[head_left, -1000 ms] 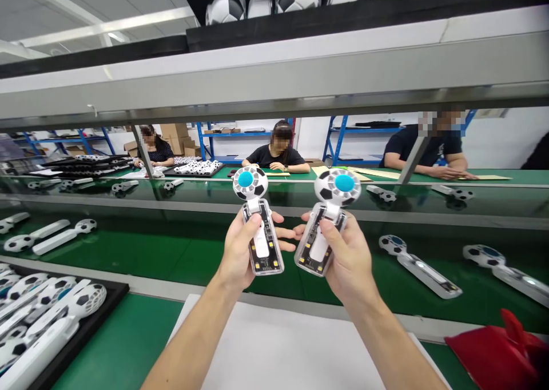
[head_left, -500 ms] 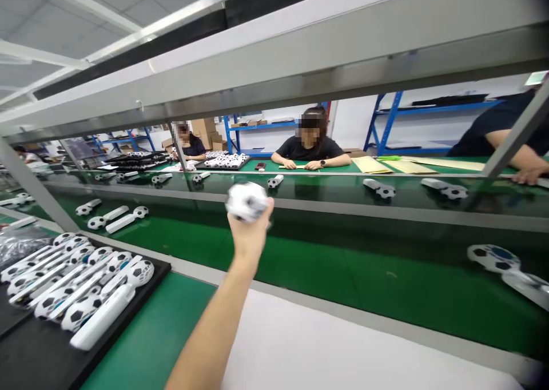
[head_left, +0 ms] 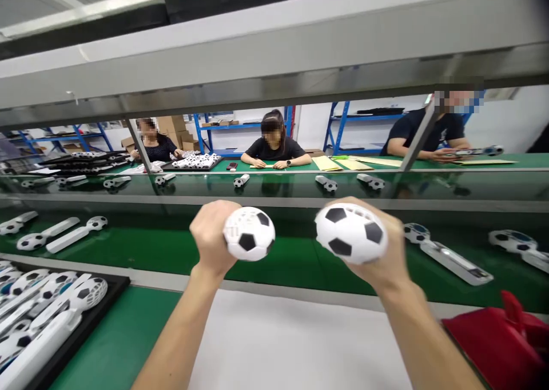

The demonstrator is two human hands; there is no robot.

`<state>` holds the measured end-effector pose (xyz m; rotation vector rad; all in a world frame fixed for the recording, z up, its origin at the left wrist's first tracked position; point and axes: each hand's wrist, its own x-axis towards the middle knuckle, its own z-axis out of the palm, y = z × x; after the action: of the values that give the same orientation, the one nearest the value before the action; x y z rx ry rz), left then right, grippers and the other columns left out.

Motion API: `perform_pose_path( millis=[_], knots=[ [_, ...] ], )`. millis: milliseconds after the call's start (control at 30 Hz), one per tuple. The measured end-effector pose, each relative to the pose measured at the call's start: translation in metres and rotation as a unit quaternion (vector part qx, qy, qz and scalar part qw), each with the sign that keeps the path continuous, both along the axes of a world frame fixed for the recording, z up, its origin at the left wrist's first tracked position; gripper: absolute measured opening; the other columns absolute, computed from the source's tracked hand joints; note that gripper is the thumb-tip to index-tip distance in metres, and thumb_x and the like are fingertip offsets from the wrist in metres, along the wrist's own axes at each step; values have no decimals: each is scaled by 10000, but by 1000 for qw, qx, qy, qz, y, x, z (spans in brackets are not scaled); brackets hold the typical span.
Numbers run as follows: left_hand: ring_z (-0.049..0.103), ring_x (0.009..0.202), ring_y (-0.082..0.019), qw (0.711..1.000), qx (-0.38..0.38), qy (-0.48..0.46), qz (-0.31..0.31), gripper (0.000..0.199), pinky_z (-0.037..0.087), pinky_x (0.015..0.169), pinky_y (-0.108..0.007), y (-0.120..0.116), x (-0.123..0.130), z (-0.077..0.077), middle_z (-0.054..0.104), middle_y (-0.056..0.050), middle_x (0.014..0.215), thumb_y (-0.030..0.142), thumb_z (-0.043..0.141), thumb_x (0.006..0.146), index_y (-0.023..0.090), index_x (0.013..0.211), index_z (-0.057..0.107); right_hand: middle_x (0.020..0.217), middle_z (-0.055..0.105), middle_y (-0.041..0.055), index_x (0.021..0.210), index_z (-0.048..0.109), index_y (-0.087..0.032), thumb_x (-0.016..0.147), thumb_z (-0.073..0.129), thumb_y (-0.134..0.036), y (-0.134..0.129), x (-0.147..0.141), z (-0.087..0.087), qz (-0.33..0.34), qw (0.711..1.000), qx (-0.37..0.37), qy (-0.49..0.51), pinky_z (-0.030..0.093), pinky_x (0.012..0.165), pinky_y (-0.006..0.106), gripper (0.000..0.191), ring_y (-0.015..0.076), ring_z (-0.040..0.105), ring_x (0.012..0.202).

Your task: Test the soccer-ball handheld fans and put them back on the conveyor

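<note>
Head view: my left grip (head_left: pixel 211 235) clenches one soccer-ball head (head_left: pixel 249 234); my right grip (head_left: pixel 391 255), another (head_left: pixel 351 233).
Desk (head_left: pixel 124 327), left: black tray (head_left: pixel 103 311).
Desk, right: red cloth (head_left: pixel 489 341).

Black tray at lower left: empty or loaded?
Loaded: football-patterned devices lie in the black tray, whose left part is out of view.

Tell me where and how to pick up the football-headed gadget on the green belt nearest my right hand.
Take the gadget by its long handle, around the middle, coming from above and pinching across its width. It lies flat, and those straight, slim sides should hold better than the round head.
</note>
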<state>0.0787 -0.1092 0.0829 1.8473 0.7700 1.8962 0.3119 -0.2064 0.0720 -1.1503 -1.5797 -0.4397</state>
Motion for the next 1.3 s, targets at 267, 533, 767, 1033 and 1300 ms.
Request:
perform_pose_path(
  millis=[267, 533, 767, 1033, 1300],
  knots=[
    [630, 946, -269, 958, -200, 189, -85, 280, 503, 813, -359, 45, 36, -64, 698, -91, 954, 329, 752, 670, 178, 898, 690, 1075, 713, 113, 998, 716, -144, 760, 744, -330, 59, 14, -47, -8, 940, -284, 187, 538, 837, 355, 303, 280, 681, 981],
    [682, 864, -235, 905, -313, 274, -89, 346, 519, 741, -313, 74, 44, -119, 728, -96, 958, 419, 668, 816, 146, 1029, 654, 1050, 697, 69, 1087, 662, -131, 973, 618, -390, 79, 47, -92, -140, 841, -490, 184, 564, 867, 411, 287, 206, 682, 952],
    [481, 1217, -375, 866, -270, 421, 7, 484, 380, 1023, -458, 79, 37, -138, 593, -197, 1208, 538, 580, 863, 130, 1121, 614, 1142, 668, 84, 1167, 643, -154, 965, 636, -366, 75, 47, -98, -195, 788, -581, 64, 549, 901, 430, 293, 220, 659, 1015],
    [472, 1233, -350, 809, -279, 516, -37, 487, 406, 995, -399, 78, 35, -133, 578, -170, 1248, 478, 567, 865, 167, 1240, 583, 1156, 665, 91, 1200, 633, -172, 982, 589, -423, 70, 38, -80, -236, 762, -603, 9, 531, 918, 440, 335, 222, 653, 1015],
    [564, 1153, -317, 807, -274, 515, -88, 496, 458, 893, -333, 70, 40, -133, 643, -130, 1171, 518, 638, 831, 183, 1196, 606, 1234, 652, 147, 1371, 553, -177, 961, 574, -433, 64, 34, -65, -234, 772, -591, 16, 496, 932, 481, 484, 283, 645, 1071]
  ],
)
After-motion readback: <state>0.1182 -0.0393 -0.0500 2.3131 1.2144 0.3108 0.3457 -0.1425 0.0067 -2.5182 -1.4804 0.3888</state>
